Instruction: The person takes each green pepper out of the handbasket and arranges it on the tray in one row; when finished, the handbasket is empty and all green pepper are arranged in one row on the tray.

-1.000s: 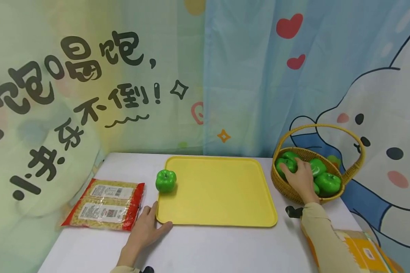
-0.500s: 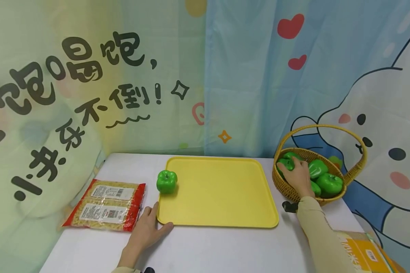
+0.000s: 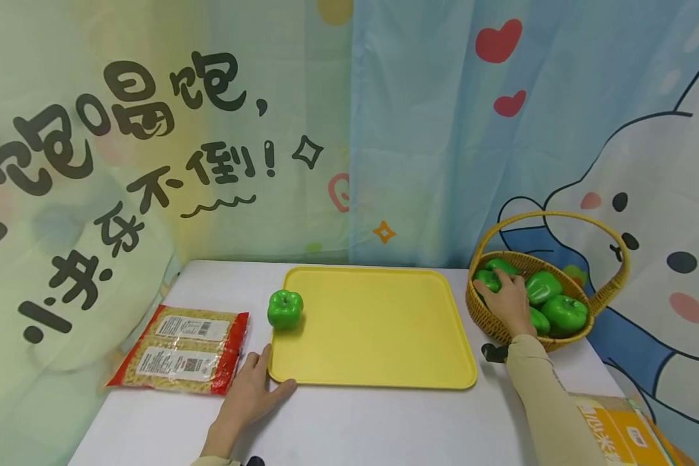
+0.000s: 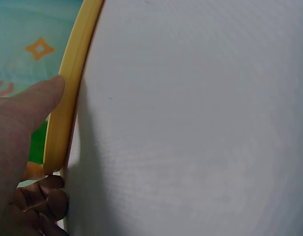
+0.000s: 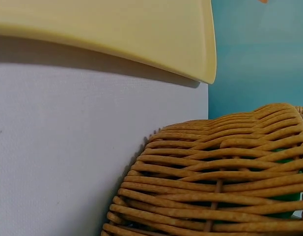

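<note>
My left hand (image 3: 249, 391) holds the near left corner of a yellow tray (image 3: 378, 330), thumb along the front edge and fingers at the left side. In the left wrist view the thumb (image 4: 43, 98) lies against the tray's rim, with the other fingers bent at the corner. On the tray's left edge sits a green bell pepper (image 3: 285, 309). My right hand (image 3: 508, 303) reaches into a wicker basket (image 3: 485, 318) of green bell peppers, its fingers bent over the bell pepper (image 3: 487, 279) at the left. The right wrist view shows only basket weave and tray, the hand hidden.
A red-edged clear bag of yellow pasta (image 3: 180, 349) lies left of the tray. An orange package (image 3: 614, 427) lies at the front right, partly behind the right sleeve. The basket's tall handle (image 3: 571, 215) arches over the peppers, and a printed curtain (image 3: 408, 129) hangs behind the table.
My right hand has shifted slightly within the basket, its wrist and sleeve turning a little to the left, fingers staying at the left pepper. The left hand keeps its place on the tray corner.
</note>
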Tool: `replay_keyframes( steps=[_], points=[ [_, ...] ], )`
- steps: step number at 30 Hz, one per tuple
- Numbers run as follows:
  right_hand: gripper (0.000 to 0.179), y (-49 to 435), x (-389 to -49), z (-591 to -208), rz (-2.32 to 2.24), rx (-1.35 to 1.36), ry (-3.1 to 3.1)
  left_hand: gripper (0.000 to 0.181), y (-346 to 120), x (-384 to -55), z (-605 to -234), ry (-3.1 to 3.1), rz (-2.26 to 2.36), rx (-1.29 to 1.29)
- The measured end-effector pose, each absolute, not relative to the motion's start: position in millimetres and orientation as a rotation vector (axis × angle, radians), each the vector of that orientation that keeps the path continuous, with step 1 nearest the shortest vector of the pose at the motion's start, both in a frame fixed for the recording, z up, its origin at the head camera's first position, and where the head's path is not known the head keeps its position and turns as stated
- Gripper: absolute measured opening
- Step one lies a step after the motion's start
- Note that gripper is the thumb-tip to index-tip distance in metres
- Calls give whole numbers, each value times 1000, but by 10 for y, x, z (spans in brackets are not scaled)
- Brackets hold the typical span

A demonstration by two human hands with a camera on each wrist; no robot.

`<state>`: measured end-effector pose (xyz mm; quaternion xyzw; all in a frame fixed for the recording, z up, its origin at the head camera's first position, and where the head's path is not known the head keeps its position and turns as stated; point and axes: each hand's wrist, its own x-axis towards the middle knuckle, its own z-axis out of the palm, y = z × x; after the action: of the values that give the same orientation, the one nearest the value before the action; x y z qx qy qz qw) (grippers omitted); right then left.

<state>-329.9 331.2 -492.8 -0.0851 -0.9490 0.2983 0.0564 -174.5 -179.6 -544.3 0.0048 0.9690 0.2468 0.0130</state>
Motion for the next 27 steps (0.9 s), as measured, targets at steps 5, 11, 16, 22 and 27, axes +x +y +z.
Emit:
replay_keyframes(
  steps=[5,11,16,22,27],
  points=[
    [84,3324,-3273,-4911,902,-252,-2874,97,-1784,-1735,-5418,3024,770,32],
    [80,3342,-3245,-4887,900,-230,-2847,96,-1778,-1726,-5409,3031,758,32],
    [82,3373,-3214,-4859,905,-220,-2833,96,-1773,-1723,-5404,3028,750,27],
    [81,3381,-3105,-4755,945,-206,-2783,96,-1778,-1724,-5410,3022,745,22],
    [80,3337,-2988,-4634,946,-197,-2738,97,-1779,-1734,-5410,3015,744,16]
  ],
)
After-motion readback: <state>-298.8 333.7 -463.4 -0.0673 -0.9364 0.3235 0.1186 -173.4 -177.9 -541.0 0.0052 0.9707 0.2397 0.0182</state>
